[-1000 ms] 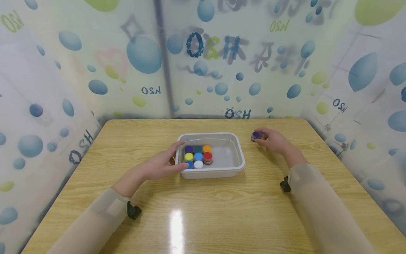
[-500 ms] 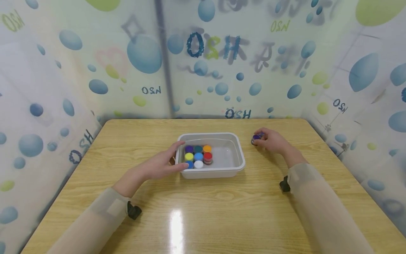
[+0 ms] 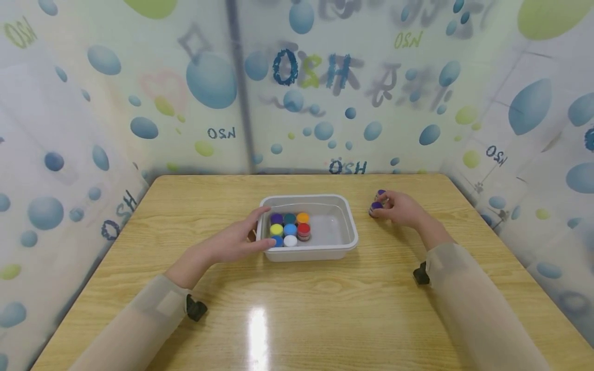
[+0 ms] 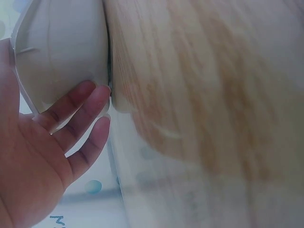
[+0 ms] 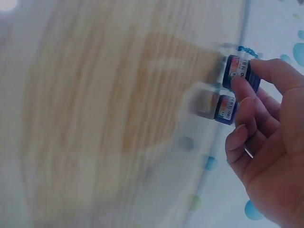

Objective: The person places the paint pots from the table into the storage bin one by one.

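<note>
In the head view my left hand (image 3: 238, 237) holds the left end of a white plastic tub (image 3: 331, 248), its thumb over the front rim. The left wrist view has its fingers against the tub's outer wall (image 4: 66, 52). Right of the tub, my right hand (image 3: 401, 208) pinches a small paint jar with a purple lid (image 3: 375, 206) between thumb and fingers. A second purple-lidded jar (image 3: 380, 192) stands just behind it, partly hidden by the hand. Both labelled jars show in the right wrist view, the pinched jar (image 5: 237, 71) beside the other jar (image 5: 225, 109).
Inside the tub, several paint jars with coloured lids fill the left half, among them a red-lidded jar (image 3: 303, 231) and an orange-lidded jar (image 3: 302, 218). The tub stands on a wooden table (image 3: 315, 314), with patterned walls (image 3: 297, 118) behind and at both sides.
My right hand has drawn the pinched jar slightly towards the front, away from the other purple-lidded jar, which now shows more clearly behind it. My left hand and the tub have stayed put.
</note>
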{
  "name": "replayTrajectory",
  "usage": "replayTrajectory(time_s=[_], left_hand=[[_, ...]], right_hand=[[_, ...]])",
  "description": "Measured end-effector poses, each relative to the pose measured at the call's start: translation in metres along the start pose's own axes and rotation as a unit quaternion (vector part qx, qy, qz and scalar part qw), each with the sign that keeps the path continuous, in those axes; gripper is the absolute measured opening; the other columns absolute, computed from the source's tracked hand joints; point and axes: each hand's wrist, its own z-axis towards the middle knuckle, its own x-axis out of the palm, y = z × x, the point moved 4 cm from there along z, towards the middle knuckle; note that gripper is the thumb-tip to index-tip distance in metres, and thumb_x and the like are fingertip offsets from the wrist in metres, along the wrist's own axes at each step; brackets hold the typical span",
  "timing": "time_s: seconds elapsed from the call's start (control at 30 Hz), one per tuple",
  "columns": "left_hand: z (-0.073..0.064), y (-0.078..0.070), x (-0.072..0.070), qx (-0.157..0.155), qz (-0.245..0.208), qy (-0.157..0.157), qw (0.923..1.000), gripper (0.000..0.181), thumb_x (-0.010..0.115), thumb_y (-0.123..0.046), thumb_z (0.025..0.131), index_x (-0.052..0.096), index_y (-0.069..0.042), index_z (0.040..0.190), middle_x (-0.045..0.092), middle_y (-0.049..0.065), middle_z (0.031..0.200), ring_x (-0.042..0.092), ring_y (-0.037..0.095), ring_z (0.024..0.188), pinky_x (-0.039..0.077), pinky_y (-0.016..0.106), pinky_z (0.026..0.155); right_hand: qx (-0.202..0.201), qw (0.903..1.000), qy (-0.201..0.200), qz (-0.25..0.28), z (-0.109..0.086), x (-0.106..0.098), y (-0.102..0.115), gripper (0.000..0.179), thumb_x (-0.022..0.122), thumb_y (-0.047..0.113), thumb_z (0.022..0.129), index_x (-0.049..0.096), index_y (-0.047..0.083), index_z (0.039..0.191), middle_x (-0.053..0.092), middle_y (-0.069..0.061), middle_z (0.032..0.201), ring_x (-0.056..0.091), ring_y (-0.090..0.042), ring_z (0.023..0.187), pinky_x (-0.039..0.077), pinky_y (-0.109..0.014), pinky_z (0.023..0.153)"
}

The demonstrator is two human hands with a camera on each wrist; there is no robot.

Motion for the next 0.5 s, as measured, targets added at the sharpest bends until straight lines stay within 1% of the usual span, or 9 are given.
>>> replayTrajectory(time_s=[0.23,0.5], left_hand=[[0.001,0.002,0.000,0.000,0.003,0.000,1.0000,0.100,0.066,-0.066,0.103,0.011,-0.027,0.177,0.059,0.013,0.143,0.060,0.025,0.118,0.054,0.042,0.101],[0.000,0.002,0.001,0.003,-0.001,0.004,1.0000,0.099,0.066,-0.064,0.104,0.010,-0.027,0.177,0.059,0.014,0.143,0.060,0.025,0.117,0.054,0.042,0.100]], right_hand=[[-0.045,0.9986,-0.029,-0.004,-0.019,-0.012,0.014,0.048,0.076,0.033,0.105,0.064,0.001,0.139,0.070,-0.013,0.099,0.063,-0.021,0.076,0.055,-0.034,0.070],[-0.062,0.9964,-0.057,-0.005,-0.042,-0.029,0.037,0.047,0.075,0.043,0.105,0.066,0.012,0.140,0.071,-0.010,0.100,0.061,-0.023,0.078,0.051,-0.035,0.068]])
